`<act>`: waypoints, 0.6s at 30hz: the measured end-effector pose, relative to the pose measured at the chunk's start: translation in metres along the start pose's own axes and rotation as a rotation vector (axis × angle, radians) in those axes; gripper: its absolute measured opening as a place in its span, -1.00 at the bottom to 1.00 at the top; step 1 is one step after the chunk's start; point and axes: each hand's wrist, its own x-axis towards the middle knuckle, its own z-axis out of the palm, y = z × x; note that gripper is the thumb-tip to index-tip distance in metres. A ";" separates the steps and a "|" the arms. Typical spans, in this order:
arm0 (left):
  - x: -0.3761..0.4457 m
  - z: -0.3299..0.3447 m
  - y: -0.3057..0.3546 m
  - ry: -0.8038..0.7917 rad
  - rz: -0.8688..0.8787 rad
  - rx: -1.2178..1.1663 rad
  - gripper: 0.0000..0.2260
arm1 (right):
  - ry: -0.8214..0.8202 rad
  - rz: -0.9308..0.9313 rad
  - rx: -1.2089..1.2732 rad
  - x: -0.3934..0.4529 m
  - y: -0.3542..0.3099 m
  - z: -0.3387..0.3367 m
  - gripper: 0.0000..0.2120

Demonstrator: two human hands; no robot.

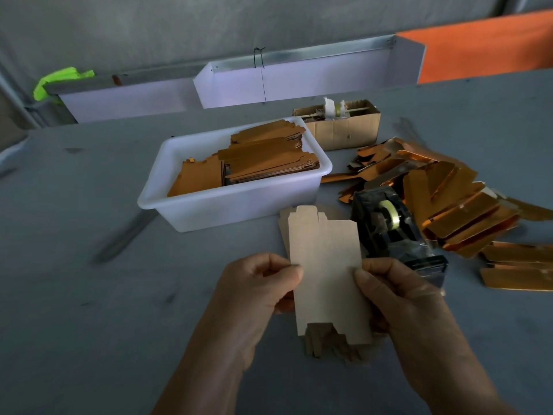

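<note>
Cardboard box blank (pixel 326 280) being held flat just in front of the tape dispenser (pixel 392 232); left hand (pixel 254 292) and right hand (pixel 398 292) pinching opposite edges. Folding likely under way; taping probably coming next.

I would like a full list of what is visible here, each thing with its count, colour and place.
cardboard blank: at least one, pale brown, held above the table
tub: one, white, behind the blank
flat blanks: many, gold-brown, stacked in the tub
cardboard box: one, brown, behind the tub
tape dispenser: one, black with a yellowish roll, right of the blank
gold cartons: many, shiny gold, heaped at the right
table: one, grey
panels: two, white, along the far edge
cloth: one, bright green, far left
sheet: one, orange, far right
left grip: one bare hand, pinches the blank's left edge
right grip: one bare hand, pinches its right edge
</note>
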 end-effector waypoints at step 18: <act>-0.005 0.014 0.018 0.212 0.422 0.026 -0.91 | 0.156 -0.476 -0.057 0.004 -0.023 0.013 -0.94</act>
